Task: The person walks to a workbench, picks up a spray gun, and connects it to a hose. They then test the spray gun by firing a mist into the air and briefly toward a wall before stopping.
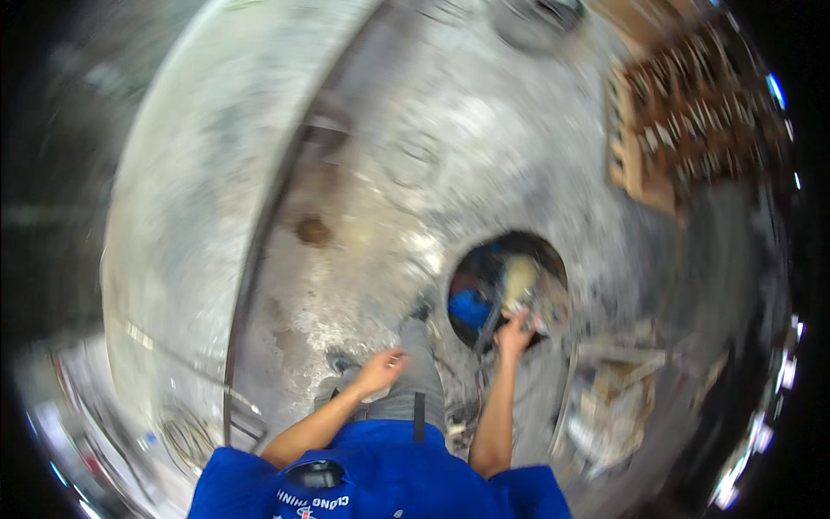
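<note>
My right hand (514, 332) is over the near edge of a round dark bin (453, 322), its fingers bent around something greyish that blur hides. Inside the bin lie a bright blue thing (471, 307) and a pale yellowish thing (520, 278), both too smeared to name. Crumpled greyish material is heaped at the bin's right side. My left hand (381, 371) hangs in front of my grey trousers, apart from the bin. Its fingers are curled in, and a small dark spot shows at their tips; whether that is a held object is unclear.
A long pale grey surface (199, 216) with a dark edge runs along the left. At the upper right stands a wooden pallet or crate (635, 143) with rows of brown metal-looking parts (709, 112). A frame with pale bags (609, 415) sits at the lower right of the stained floor (380, 208).
</note>
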### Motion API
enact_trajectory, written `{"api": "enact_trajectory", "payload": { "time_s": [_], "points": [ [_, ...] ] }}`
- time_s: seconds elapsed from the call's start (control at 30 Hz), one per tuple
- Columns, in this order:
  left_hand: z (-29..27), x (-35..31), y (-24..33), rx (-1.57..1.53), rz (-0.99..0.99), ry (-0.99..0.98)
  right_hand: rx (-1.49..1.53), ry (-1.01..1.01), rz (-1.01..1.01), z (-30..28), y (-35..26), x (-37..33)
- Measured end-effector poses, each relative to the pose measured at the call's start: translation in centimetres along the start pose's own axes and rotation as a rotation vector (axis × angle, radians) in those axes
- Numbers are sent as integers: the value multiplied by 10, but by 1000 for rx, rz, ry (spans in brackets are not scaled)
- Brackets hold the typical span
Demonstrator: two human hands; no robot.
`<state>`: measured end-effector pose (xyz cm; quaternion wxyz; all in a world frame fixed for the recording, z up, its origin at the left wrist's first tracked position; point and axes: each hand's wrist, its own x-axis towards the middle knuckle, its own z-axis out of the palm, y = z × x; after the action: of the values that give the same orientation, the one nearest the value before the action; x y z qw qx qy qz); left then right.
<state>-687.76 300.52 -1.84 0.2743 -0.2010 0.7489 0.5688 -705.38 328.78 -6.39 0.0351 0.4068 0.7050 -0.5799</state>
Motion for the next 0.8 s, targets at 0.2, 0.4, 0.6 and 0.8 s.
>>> {"api": "enact_trajectory", "payload": {
  "time_s": [0.2, 0.4, 0.6, 0.8],
  "points": [
    [-52, -123, 85, -466, 655, 77, 256, -924, -308, 41, -136, -255],
    [-166, -318, 48, -790, 823, 497, 245, -1472, -348, 104, -164, -559],
    [-243, -465, -42, -1099, 890, 741, 159, -1813, -260, 147, -111, -783],
    [-286, -516, -95, -1161, 987, 896, 58, -1830, -370, 180, -66, -886]
  ]
}}
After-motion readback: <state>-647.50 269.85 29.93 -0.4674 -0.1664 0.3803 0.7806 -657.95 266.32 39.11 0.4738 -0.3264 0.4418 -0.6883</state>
